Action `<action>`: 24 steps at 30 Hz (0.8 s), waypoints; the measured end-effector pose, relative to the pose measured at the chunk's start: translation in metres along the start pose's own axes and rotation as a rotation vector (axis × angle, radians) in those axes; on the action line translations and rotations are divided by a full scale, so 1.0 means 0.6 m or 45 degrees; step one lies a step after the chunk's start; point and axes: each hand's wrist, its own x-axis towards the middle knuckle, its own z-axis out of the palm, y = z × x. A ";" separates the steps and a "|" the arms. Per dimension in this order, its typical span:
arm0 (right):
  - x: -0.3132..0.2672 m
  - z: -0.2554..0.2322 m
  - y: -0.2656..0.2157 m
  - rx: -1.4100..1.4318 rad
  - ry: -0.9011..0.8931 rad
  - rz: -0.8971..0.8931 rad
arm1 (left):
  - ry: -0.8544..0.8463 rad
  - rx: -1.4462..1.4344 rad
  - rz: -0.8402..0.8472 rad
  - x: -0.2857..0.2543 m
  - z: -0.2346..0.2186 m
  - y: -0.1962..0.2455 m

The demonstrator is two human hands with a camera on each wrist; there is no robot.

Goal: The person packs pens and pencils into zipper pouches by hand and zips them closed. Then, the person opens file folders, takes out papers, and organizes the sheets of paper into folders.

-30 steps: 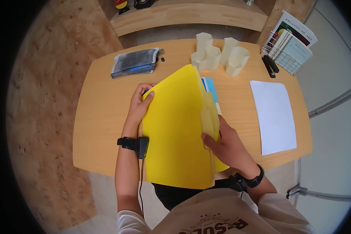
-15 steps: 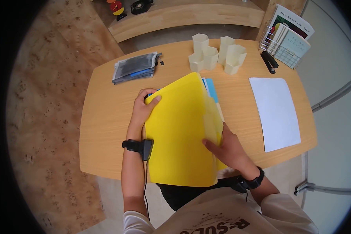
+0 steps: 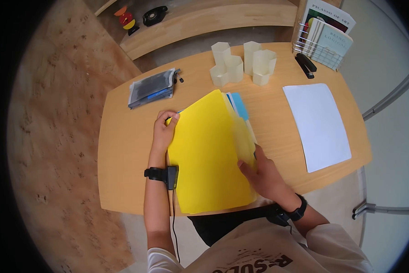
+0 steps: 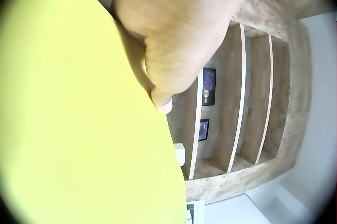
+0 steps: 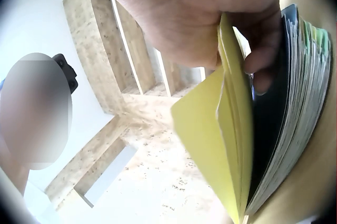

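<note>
A yellow folder (image 3: 204, 154) faces up in front of the body, with cream tabbed edges along its right side. My left hand (image 3: 165, 129) grips its upper left corner, thumb on the front and the other fingers behind. At the right edge my right hand (image 3: 269, 179) pinches the folder, its thumb on the yellow face. The right wrist view shows the fingers reaching between the folder layers and a thick dark-covered book (image 5: 269, 121) with many pages. Behind the folder's top right a light blue sheet or cover (image 3: 240, 107) sticks out.
White paper (image 3: 318, 127) lies at the right of the table (image 3: 129, 173). A black stapler (image 3: 306, 66) and a wire rack with books (image 3: 320, 50) stand at the back right. Hexagonal cream holders (image 3: 234, 68) are at the back middle, dark zip pouches (image 3: 152, 86) at the back left.
The view has shifted, showing more of the shelf. The folder's top edge sits lower in view, and its right-side tabs now look blurred. Both hands keep their hold at the same edges.
</note>
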 end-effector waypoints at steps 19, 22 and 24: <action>0.043 -0.032 -0.009 -0.166 -0.078 0.179 | 0.120 0.074 0.030 0.005 0.009 -0.012; 0.049 -0.033 -0.016 -0.142 -0.057 0.174 | 0.098 -0.050 -0.019 0.000 0.003 -0.002; 0.053 -0.042 -0.025 -0.289 -0.229 0.330 | 0.011 0.016 0.057 -0.006 -0.003 0.012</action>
